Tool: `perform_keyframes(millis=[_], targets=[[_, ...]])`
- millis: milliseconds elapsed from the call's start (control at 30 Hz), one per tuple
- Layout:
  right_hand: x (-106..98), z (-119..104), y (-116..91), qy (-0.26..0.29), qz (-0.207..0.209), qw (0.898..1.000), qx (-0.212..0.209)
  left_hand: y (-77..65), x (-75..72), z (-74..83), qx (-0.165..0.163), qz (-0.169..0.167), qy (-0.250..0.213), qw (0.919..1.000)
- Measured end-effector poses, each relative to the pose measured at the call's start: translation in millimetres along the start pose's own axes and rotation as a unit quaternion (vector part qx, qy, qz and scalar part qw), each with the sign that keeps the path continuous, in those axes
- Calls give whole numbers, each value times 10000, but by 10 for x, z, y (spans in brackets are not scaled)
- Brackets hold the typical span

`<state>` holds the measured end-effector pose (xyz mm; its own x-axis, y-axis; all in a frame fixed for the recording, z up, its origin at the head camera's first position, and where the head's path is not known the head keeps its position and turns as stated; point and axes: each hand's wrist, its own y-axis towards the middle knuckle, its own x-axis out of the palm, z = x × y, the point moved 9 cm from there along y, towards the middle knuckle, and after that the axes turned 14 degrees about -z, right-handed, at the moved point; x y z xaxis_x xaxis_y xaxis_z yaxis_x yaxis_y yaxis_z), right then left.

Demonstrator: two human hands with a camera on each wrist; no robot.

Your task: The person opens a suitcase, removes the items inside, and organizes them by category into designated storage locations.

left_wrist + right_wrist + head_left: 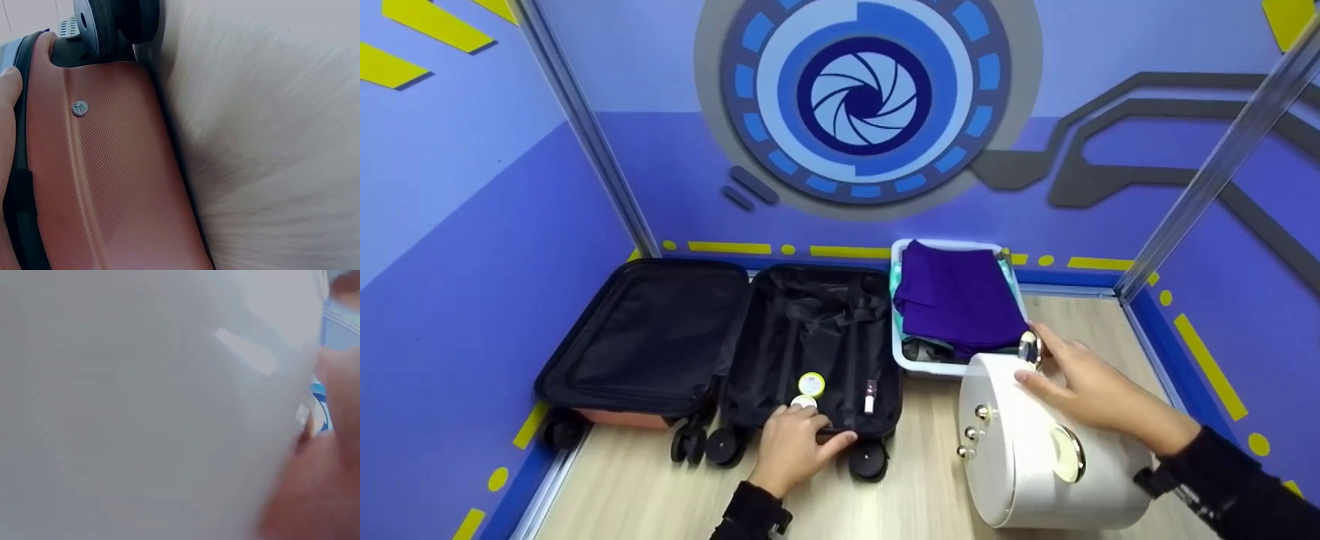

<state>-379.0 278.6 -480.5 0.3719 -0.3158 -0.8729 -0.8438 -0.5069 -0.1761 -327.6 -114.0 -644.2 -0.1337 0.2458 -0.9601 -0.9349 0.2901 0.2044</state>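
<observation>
While right fingers (1050,340) grip white case (1039,487), left fingers (804,417), hold unclear, at jar (803,402) in suitcase (776,337), cloth (960,296) in basket (934,367)

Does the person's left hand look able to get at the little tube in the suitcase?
Probably yes: the left hand is at the near edge of the suitcase, and the little tube lies uncovered, ahead and to its right, with nothing visibly in between.
</observation>
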Motion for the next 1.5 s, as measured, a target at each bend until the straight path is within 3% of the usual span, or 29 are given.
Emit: perform_keyframes(millis=[300, 500, 633, 767, 900, 1033, 1133, 1333, 1500], targets=[[-35, 39, 76, 139, -400, 9991, 38, 16, -10, 9, 15, 23, -21, 10000], [86, 75, 118, 616, -1095, 9919, 205, 32, -9, 24, 20, -166, -231, 9996], [97, 58, 139, 557, -1147, 9916, 213, 31, -112, 114, 268, 52, -530, 9982], [86, 51, 142, 548, -1135, 9918, 189, 61, -282, 355, 640, 611, -941, 9916], [87, 63, 139, 642, -1201, 9905, 178, 175, -407, 764, 1077, 915, -1123, 9836], [97, 81, 119, 729, -1277, 9889, 210, 338, -395, 1292, 1776, 449, -978, 9782], [108, 87, 114, 869, -1348, 9868, 237, 479, -385, 1584, 2038, 7, -1010, 9738], [109, 60, 133, 1078, -1334, 9850, 162, 746, -492, 1890, 2101, -367, -1214, 9694], [133, 84, 125, 1143, -1370, 9838, 199, 855, -527, 2069, 2256, -461, -1165, 9661]])
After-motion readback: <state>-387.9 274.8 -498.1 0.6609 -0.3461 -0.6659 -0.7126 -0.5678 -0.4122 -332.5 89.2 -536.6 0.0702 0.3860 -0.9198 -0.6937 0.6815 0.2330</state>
